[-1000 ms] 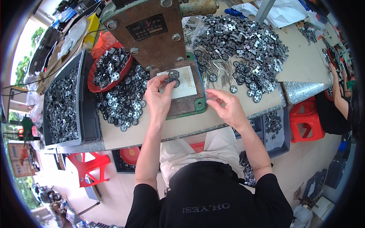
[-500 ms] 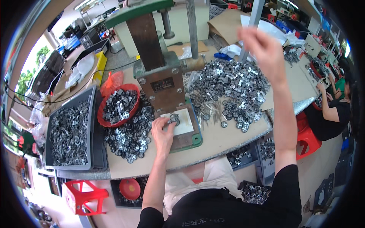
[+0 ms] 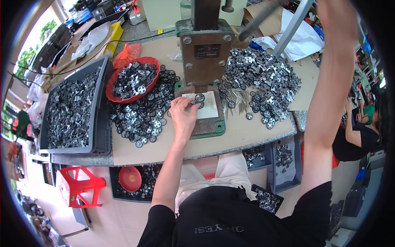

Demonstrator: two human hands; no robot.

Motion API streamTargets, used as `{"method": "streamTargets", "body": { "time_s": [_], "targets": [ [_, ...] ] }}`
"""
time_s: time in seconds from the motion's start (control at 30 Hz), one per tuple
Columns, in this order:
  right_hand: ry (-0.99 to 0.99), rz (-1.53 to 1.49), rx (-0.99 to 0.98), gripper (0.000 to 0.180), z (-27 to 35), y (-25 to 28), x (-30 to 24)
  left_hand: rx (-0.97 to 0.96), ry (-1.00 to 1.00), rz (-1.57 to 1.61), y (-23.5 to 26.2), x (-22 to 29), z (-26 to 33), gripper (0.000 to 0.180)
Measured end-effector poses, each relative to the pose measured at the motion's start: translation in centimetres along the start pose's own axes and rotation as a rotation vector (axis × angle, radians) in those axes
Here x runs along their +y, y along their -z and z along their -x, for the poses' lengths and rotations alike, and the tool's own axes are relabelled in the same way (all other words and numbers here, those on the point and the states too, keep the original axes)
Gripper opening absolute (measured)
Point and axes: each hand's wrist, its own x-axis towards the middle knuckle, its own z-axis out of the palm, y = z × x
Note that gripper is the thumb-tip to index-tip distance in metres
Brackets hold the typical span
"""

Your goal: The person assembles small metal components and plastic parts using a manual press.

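My left hand [image 3: 184, 113] rests at the base of the green and brown hand press [image 3: 205, 53]. Thumb and fingertips close on a small black toy wheel [image 3: 199, 98] with a light hub, held over the white plate [image 3: 209, 108] below the ram. Part of a second dark round piece shows under it. High at the right edge, my right hand [image 3: 336, 16] is smeared by motion and partly cut off, so its fingers cannot be read. The press's grey lever bar [image 3: 263, 18] slants up toward that side; whether the hand touches it is not visible.
Loose wheels [image 3: 144, 119] lie left of the press beside a red bowl [image 3: 155, 82] of parts. Further left stands a grey crate [image 3: 103, 103] full of small metal pieces. Right of the press are heaped metal clips [image 3: 263, 74] and thin pins [image 3: 242, 101]. A co-worker [image 3: 356, 136] sits at far right.
The head view has shifted, with the press now higher and further right. The lever bar has swung from upright to slanted. My right hand has risen to the upper right; my left still pinches the wheel.
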Motion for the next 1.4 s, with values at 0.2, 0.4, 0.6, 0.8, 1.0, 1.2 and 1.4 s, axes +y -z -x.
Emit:
{"method": "streamTargets", "body": {
  "time_s": [0.2,0.4,0.6,0.8,1.0,1.2,1.4],
  "targets": [
    [0.069,-0.015,0.092,0.025,19.0,1.6,-4.7,-0.039,0.016,0.003,0.2,-0.5,0.6,0.024],
    [0.123,0.114,-0.051,0.026,10.2,3.9,-3.7,-0.031,0.019,0.053,0.6,0.7,0.4,0.024],
    [-0.48,-0.202,-0.07,0.03,-9.6,-2.1,8.9,0.024,-0.101,0.08,0.9,0.2,0.3,0.023],
    [-0.014,0.048,0.131,0.029,-2.5,-1.1,9.0,0.289,0.022,-0.007,9.4,-0.9,-5.6,0.023],
    [-0.321,0.265,-0.007,0.021,19.8,1.7,5.6,0.332,-0.116,-0.428,14.6,-4.5,-9.2,0.037],
    [-1.025,0.119,0.008,0.013,37.1,3.6,3.3,-0.143,-0.075,-0.499,10.3,-3.4,-2.7,0.027],
    [-0.953,0.209,0.037,0.013,37.5,3.9,3.6,-0.166,0.107,-0.6,7.4,-4.8,-1.9,0.034]
  ]
}}
